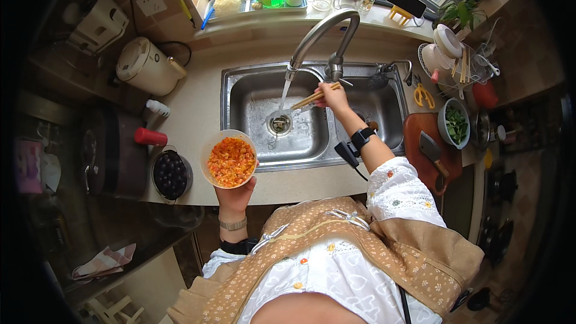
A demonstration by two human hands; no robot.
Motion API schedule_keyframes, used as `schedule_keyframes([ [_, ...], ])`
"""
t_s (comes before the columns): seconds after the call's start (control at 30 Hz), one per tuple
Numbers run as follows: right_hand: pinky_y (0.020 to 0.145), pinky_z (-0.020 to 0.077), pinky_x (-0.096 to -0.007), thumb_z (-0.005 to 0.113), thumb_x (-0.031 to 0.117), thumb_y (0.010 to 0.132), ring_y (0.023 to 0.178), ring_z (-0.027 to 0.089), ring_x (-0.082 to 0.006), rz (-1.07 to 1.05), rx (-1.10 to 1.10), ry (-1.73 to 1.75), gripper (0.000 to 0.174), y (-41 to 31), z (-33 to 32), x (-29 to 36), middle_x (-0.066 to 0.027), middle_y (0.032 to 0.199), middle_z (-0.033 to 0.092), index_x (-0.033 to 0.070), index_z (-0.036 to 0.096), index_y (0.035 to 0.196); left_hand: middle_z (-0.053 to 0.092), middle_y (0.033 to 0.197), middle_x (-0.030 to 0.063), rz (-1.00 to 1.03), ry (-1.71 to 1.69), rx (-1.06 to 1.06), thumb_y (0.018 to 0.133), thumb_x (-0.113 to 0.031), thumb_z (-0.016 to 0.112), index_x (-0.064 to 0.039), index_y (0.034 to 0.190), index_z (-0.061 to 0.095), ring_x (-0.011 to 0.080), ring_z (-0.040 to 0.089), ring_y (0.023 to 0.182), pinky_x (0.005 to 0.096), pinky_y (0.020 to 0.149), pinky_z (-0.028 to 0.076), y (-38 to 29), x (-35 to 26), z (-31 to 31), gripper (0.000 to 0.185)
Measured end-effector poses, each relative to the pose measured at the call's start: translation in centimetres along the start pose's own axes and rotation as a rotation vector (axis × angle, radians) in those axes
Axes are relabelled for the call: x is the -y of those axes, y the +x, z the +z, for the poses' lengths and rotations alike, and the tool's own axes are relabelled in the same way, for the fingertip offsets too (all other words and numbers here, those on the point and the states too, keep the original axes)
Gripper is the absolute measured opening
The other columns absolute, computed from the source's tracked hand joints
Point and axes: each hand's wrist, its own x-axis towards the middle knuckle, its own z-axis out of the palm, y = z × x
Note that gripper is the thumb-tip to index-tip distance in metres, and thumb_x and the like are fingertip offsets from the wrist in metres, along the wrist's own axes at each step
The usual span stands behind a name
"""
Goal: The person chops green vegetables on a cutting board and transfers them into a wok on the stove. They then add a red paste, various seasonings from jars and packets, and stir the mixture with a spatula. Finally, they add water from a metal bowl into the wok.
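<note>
My left hand [236, 193] grips a pale bowl [204, 168] from below, near the counter's front edge. Inside it is a finely chopped orange-red mixture [230, 162]. Over the divider of the double stainless-steel sink [310, 144], my right hand [333, 96] holds wooden chopsticks [310, 99]. Their tips point left into the larger basin, close to the stream of water [284, 92]. That water runs from the curved metal faucet [310, 40] towards the drain [280, 123].
Left of the bowl stand a container of dark round fruit [171, 173], a red bottle [150, 137] and a cream kettle [146, 67]. To the right, a cleaver [429, 148] lies on a wooden cutting board [416, 128], beside a bowl of green leaves [454, 123] and orange-handled scissors [423, 94].
</note>
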Motion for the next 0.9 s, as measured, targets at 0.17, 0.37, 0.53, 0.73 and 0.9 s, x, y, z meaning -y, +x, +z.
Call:
schedule_keyframes([
  [0.17, 0.049, 0.058, -0.0296, 0.059, 0.013, 0.087, 0.061, 0.067, -0.023, -0.204, -0.031, 0.154, 0.021, 5.8, -8.7, -1.1, -0.0165, 0.079, 0.066, -0.007, 0.063, 0.085, 0.046, 0.134, 0.0133, -0.014, 0.012, -0.06, 0.091, -0.052, 0.045, -0.015, 0.137, 0.039, 0.036, 0.05, 0.118, 0.0434, 0.076, 0.057, 0.6, 0.6, 0.4, 0.059],
  [0.37, 0.054, 0.0525, -0.022, 0.061, 0.029, 0.089, 0.06, 0.062, -0.0105, -0.081, 0.111, -0.235, 0.025, 2.1, -6.7, 3.9, -0.0049, 0.08, 0.066, 0.005, 0.064, 0.095, 0.045, 0.135, 0.0069, 0.016, 0.015, 0.062, 0.091, -0.058, 0.037, -0.017, 0.137, 0.038, 0.0261, 0.046, 0.124, 0.044, 0.096, 0.044, 2.0, 1.4, 1.8, 0.061],
  [0.53, 0.057, 0.0483, -0.0255, 0.061, 0.023, 0.089, 0.062, 0.062, -0.0187, -0.764, 0.173, -0.43, 0.021, -5.2, 1.8, 1.6, -0.0074, 0.075, 0.063, 0.002, 0.063, 0.09, 0.042, 0.136, 0.006, 0.077, 0.254, 0.037, 0.092, -0.065, 0.025, -0.018, 0.139, 0.034, 0.0228, 0.042, 0.128, 0.0441, 0.105, 0.038, 2.8, 1.8, 4.2, 0.067],
  [0.73, 0.061, 0.0481, -0.0328, 0.066, 0.012, 0.084, 0.066, 0.061, -0.0282, -0.791, 0.214, -0.49, 0.012, -6.2, 5.7, -2.4, -0.0138, 0.074, 0.06, 0.0, 0.063, 0.082, 0.044, 0.135, 0.0067, 0.11, 0.411, -0.111, 0.09, -0.068, 0.023, -0.017, 0.138, 0.034, 0.022, 0.043, 0.126, 0.0418, 0.103, 0.039, 2.1, 2.3, 5.7, 0.071],
  [0.9, 0.067, 0.0499, -0.0375, 0.069, 0.017, 0.082, 0.074, 0.061, -0.0341, -0.535, 0.742, -1.399, 0.013, -7.8, 5.4, -1.7, -0.0142, 0.084, 0.062, 0.005, 0.064, 0.082, 0.046, 0.134, 0.0072, 0.084, 0.325, -0.081, 0.091, -0.065, 0.028, -0.013, 0.137, 0.036, 0.0213, 0.045, 0.124, 0.0401, 0.103, 0.039, 1.2, 2.4, 5.0, 0.069],
])
